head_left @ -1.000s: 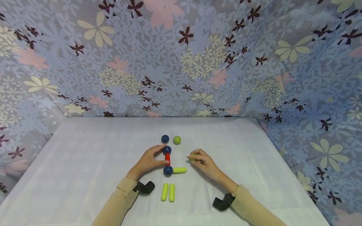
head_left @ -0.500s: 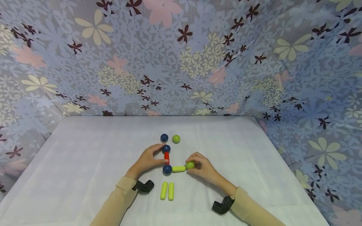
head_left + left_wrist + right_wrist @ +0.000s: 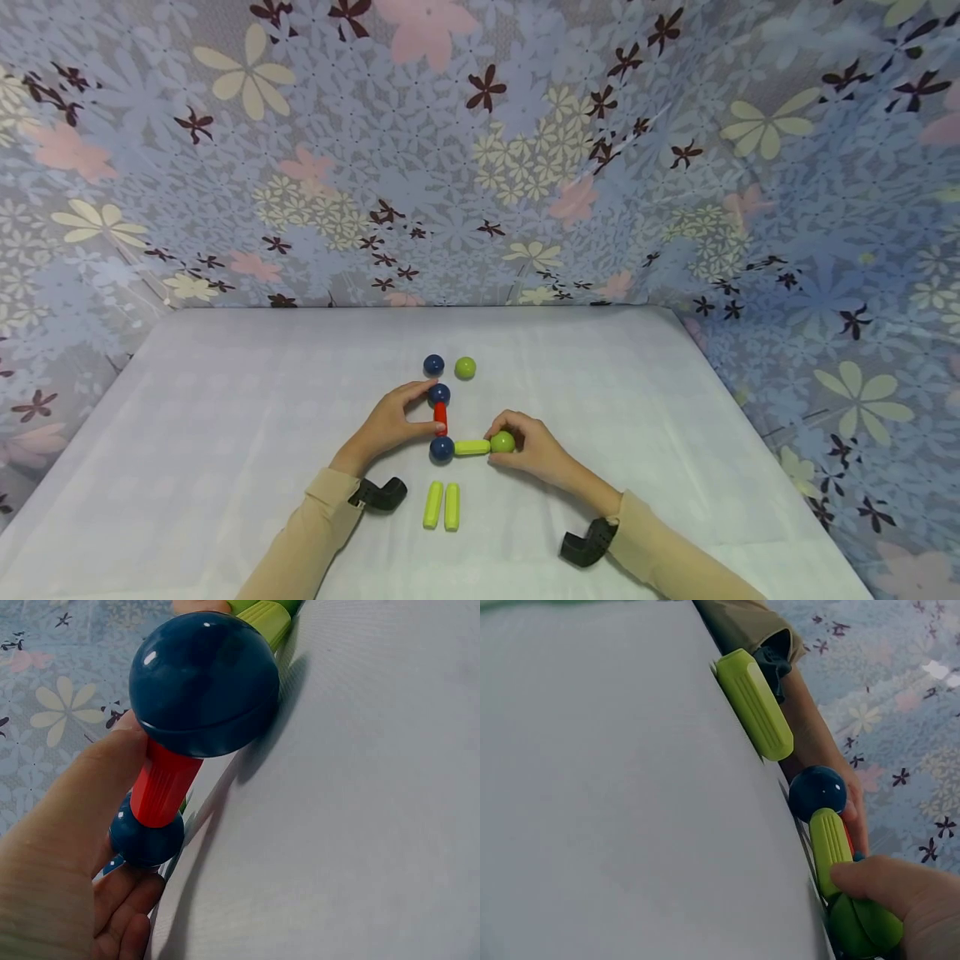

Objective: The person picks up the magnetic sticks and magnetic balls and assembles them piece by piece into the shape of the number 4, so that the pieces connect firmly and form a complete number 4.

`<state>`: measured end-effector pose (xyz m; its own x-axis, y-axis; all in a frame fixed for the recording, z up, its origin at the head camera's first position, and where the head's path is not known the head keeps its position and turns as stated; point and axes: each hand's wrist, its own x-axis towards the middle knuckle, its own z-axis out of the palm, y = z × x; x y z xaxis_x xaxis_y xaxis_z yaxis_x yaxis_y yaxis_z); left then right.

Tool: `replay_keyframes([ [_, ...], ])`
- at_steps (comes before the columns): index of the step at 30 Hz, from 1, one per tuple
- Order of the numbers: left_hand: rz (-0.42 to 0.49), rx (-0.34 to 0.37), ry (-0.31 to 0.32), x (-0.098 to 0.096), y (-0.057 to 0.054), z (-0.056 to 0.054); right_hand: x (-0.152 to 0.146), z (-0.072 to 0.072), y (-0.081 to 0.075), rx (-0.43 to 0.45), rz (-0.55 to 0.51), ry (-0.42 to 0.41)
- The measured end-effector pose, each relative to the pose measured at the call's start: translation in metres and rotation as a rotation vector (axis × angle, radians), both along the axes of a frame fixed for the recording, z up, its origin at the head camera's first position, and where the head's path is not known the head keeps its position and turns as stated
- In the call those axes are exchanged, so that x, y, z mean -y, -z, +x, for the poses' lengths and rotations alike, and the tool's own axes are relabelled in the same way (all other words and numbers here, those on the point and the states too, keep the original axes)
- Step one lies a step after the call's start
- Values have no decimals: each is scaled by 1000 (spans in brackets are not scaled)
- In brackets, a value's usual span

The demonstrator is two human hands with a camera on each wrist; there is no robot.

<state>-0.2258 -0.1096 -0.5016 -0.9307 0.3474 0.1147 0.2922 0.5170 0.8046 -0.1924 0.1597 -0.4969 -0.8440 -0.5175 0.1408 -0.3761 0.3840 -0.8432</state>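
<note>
My left hand grips a red rod that joins two dark blue balls; its thumb lies by the rod and its fingers reach the far blue ball. From the near blue ball a yellow-green rod runs to the right. At that rod's right end my right hand holds a green ball between thumb and fingers. The right wrist view shows the green ball against the rod's end, the thumb touching the rod. In the left wrist view the near blue ball looms large.
A loose blue ball and another green ball sit beyond the hands. Two yellow-green rods lie side by side nearer the front. A white cloth covers the table, with flowered fabric behind.
My right hand has brought its green ball toward the front and slightly left, up to the free end of the yellow-green rod. The left hand keeps its grip in nearly the same place.
</note>
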Motion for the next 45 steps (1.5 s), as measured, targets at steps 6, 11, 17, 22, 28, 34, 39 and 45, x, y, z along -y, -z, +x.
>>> replay_keyframes([
  [6, 0, -1, -7, 0, 1, 0, 2, -2, 3, -5, 13, 21],
  [11, 3, 5, -5, 0, 2, 0, 4, -2, 4, -13, 7, 49],
  [17, 13, -7, -5, 0, -1, 1, 5, -3, 5, 28, -36, 59],
  [22, 5, 0, -6, -1, -3, 2, 7, 2, -4, 57, -37, 68],
  [28, 5, -5, 4, 0, -3, 2, 11, 11, -24, 40, -51, 33],
  [34, -18, -28, 15, 1, -2, 1, 10, 2, -2, -25, -57, 21],
  [39, -16, -15, 13, 1, -3, 2, 8, -2, 7, -41, -40, 5],
  [45, -18, 14, 1, 0, -3, 2, 8, 0, 2, -68, -32, -9],
])
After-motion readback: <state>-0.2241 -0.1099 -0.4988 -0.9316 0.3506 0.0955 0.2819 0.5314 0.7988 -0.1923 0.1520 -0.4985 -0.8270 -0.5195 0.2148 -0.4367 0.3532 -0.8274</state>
